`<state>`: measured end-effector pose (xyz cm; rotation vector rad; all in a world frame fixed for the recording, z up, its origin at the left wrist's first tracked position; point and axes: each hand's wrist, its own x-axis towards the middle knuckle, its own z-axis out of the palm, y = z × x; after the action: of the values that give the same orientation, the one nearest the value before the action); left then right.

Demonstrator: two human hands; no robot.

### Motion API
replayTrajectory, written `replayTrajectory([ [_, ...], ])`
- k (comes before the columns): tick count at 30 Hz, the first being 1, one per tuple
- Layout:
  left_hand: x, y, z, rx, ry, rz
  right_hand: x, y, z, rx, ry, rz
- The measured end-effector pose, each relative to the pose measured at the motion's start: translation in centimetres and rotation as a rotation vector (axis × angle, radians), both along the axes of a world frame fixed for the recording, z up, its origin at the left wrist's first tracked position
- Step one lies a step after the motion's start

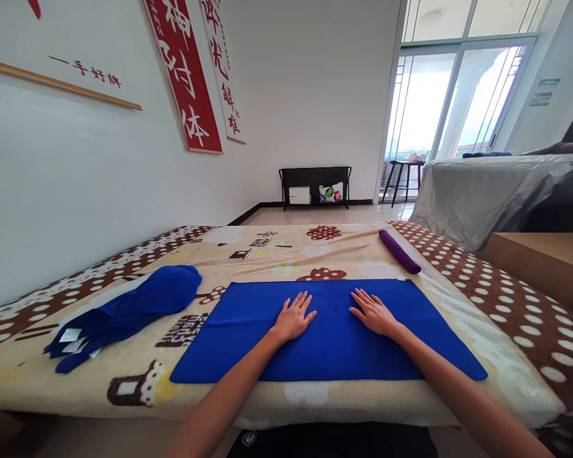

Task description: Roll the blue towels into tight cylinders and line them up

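A blue towel [334, 343] lies spread out flat on the patterned blanket [310, 397] in front of me, with a small white tag at its far right corner. My left hand [295, 316] rests palm down on the towel, left of its middle, fingers stretched out. On the right half, my right hand [373, 312] also lies flat with its fingers spread. Neither hand holds anything. A purple rolled towel [399, 252] sits beyond the far right corner. To the left is a loose bunch of blue cloth [134, 310] with white tags at its near end.
The blanket has brown borders with white dots and covers a wide low surface. A cardboard box [539, 264] and a plastic-covered piece of furniture [487, 184] stand at the right. Further back are a black rack [315, 178] and a stool [403, 166] near glass doors.
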<state>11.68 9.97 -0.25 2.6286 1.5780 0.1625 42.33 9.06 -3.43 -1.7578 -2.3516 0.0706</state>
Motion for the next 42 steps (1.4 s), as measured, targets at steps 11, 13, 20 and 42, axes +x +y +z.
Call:
replayTrajectory([
  [11,-17.7,-3.9,-0.5,0.068,0.024,0.431,12.7,-4.3,-2.3,0.010,-0.051,-0.303],
  [13,-20.4,-5.1,-0.7,0.079,0.025,0.511,14.3,-5.6,-2.9,0.013,-0.061,-0.362],
  [20,-24.3,-8.2,-1.9,0.139,0.010,0.599,16.8,-9.9,-4.6,0.044,-0.101,-0.487],
  [42,2.8,-8.4,0.2,0.099,-0.105,-0.007,-11.2,-9.0,0.4,0.096,0.048,0.010],
])
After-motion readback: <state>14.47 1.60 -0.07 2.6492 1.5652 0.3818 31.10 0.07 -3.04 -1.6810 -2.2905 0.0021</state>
